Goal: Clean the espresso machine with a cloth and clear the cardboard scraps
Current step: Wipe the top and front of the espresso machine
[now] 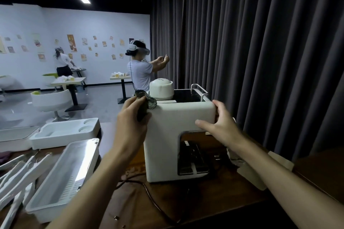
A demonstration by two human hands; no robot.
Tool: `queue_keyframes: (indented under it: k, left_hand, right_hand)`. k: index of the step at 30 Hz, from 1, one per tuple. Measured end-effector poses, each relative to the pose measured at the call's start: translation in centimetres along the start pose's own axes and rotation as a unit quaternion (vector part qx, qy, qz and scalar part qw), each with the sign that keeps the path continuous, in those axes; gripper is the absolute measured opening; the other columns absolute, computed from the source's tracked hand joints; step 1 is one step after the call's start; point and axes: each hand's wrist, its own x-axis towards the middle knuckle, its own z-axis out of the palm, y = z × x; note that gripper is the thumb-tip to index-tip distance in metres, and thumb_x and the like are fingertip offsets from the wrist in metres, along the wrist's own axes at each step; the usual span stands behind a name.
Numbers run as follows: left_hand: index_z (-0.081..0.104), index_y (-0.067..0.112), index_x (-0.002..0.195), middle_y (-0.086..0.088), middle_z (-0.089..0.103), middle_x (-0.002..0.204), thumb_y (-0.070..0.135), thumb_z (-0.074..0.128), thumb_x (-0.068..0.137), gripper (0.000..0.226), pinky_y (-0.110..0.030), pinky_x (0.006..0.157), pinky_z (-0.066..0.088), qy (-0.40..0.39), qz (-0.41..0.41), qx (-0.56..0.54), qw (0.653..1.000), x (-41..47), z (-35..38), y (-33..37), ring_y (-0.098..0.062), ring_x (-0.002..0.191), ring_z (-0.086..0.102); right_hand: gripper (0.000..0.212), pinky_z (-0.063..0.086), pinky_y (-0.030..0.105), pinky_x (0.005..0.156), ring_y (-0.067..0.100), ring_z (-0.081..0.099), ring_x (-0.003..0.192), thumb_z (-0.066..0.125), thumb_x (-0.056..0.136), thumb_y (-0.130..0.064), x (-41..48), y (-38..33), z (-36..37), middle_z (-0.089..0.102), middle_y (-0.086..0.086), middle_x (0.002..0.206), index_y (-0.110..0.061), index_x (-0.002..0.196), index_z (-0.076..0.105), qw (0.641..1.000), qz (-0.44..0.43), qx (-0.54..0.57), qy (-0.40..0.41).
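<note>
The machine [178, 135] stands on the brown table [204, 201]. At its top left corner, the left hand [130, 115] grips a dark cloth [149, 101]; the right hand [221, 122], open, steadies its right edge. Wiping seems underway; next, firm strokes across the casing.

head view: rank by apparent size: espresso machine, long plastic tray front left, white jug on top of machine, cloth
1. espresso machine
2. plastic tray, close behind; it sits nearer the camera, so the gap is unsure
3. white jug
4. cloth, partly hidden in the left hand
</note>
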Motion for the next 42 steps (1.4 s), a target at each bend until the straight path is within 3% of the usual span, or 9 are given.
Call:
queue_keyframes:
  k: [7, 9, 14, 18, 22, 25, 31, 37, 42]
  left_hand:
    - [0.063, 0.006, 0.134, -0.010, 0.055, 0.143, -0.018, 0.055, 0.083, 0.057, -0.035, 0.109, 0.043, 0.034, 0.028, 0.072, 0.996, 1.2, -0.7, -0.3, -0.031, 0.128, 0.054]
    - [0.064, 0.007, 0.132, -0.010, 0.057, 0.140, -0.015, 0.055, 0.084, 0.054, -0.036, 0.108, 0.046, 0.048, 0.047, 0.063, 0.996, -0.1, -0.1, 0.6, -0.030, 0.125, 0.056]
    - [0.062, 0.008, 0.133, -0.004, 0.055, 0.137, -0.008, 0.063, 0.085, 0.051, -0.014, 0.103, 0.038, 0.044, 0.027, -0.010, 0.999, -2.5, 2.2, 2.0, -0.019, 0.121, 0.056]
    - [0.055, 0.008, 0.140, -0.007, 0.049, 0.142, 0.016, 0.073, 0.088, 0.055, -0.030, 0.113, 0.039, 0.055, -0.008, -0.019, 0.998, -2.6, 3.5, 2.8, -0.022, 0.131, 0.049]
    - [0.046, 0.010, 0.147, -0.008, 0.039, 0.149, 0.037, 0.074, 0.088, 0.071, -0.041, 0.117, 0.037, 0.050, -0.068, -0.065, 0.994, -2.5, 4.8, 4.1, -0.024, 0.141, 0.039]
    - [0.042, 0.009, 0.148, -0.010, 0.035, 0.150, 0.045, 0.076, 0.083, 0.081, -0.045, 0.118, 0.034, 0.057, -0.089, -0.069, 0.992, -2.0, 5.4, 4.4, -0.029, 0.142, 0.035]
    - [0.042, 0.008, 0.150, -0.005, 0.040, 0.150, 0.069, 0.067, 0.072, 0.102, -0.038, 0.118, 0.035, 0.008, -0.113, -0.084, 0.990, 0.4, 2.0, 1.7, -0.022, 0.140, 0.042]
    - [0.046, 0.008, 0.148, 0.005, 0.046, 0.146, 0.030, 0.075, 0.088, 0.070, 0.008, 0.092, 0.030, -0.013, -0.069, -0.082, 0.994, -0.6, 1.2, 1.9, 0.001, 0.125, 0.045]
    - [0.044, 0.009, 0.149, 0.000, 0.048, 0.149, 0.037, 0.071, 0.084, 0.076, -0.019, 0.110, 0.041, -0.047, -0.065, -0.131, 0.988, 0.3, -0.1, 0.8, -0.011, 0.134, 0.049]
  right_hand:
    - [0.032, 0.048, 0.012, 0.078, 0.007, 0.054, 0.104, 0.061, 0.094, -0.022, -0.9, -0.5, 1.0, 0.050, 0.002, 0.122, -0.019, 0.124, 0.049, 0.999, -0.043, -0.014, 0.018]
    - [0.036, 0.046, 0.008, 0.068, 0.004, 0.053, 0.100, 0.054, 0.098, -0.024, 0.5, -0.7, 0.6, 0.052, 0.002, 0.125, -0.016, 0.132, 0.047, 1.000, 0.003, 0.016, 0.008]
    - [0.060, 0.034, 0.027, 0.107, 0.018, 0.039, 0.136, 0.056, 0.097, -0.033, 4.9, -0.4, -0.4, 0.034, 0.012, 0.153, -0.016, 0.149, 0.031, 0.997, 0.047, 0.055, -0.030]
    - [0.110, 0.025, 0.042, 0.117, 0.023, 0.025, 0.145, 0.081, 0.069, -0.043, 7.6, 0.6, -1.0, 0.014, 0.009, 0.162, -0.031, 0.154, 0.013, 0.983, 0.097, 0.099, -0.123]
    - [0.121, 0.034, 0.043, 0.113, 0.023, 0.034, 0.139, 0.089, 0.055, -0.049, 8.6, 1.4, -1.3, 0.020, 0.000, 0.160, -0.037, 0.152, 0.018, 0.969, 0.108, 0.148, -0.165]
    - [0.121, 0.048, 0.031, 0.094, 0.021, 0.043, 0.127, 0.085, 0.050, -0.055, 7.9, 1.4, -1.0, 0.034, 0.002, 0.149, -0.027, 0.151, 0.025, 0.977, 0.098, 0.119, -0.145]
    - [0.122, 0.040, 0.039, 0.110, 0.016, 0.036, 0.130, 0.088, 0.053, -0.054, 6.3, 1.0, -1.7, 0.030, -0.002, 0.143, -0.024, 0.152, 0.022, 0.978, 0.042, -0.021, -0.201]
    - [0.100, 0.050, 0.022, 0.087, 0.004, 0.049, 0.109, 0.088, 0.065, -0.026, 4.9, 1.0, 0.0, 0.046, -0.005, 0.126, -0.025, 0.144, 0.026, 0.989, 0.000, -0.003, -0.146]
    - [0.099, 0.050, 0.032, 0.094, 0.012, 0.051, 0.112, 0.091, 0.058, -0.036, 3.0, -0.1, 1.2, 0.048, -0.004, 0.121, -0.021, 0.135, 0.030, 0.996, -0.012, -0.036, -0.076]
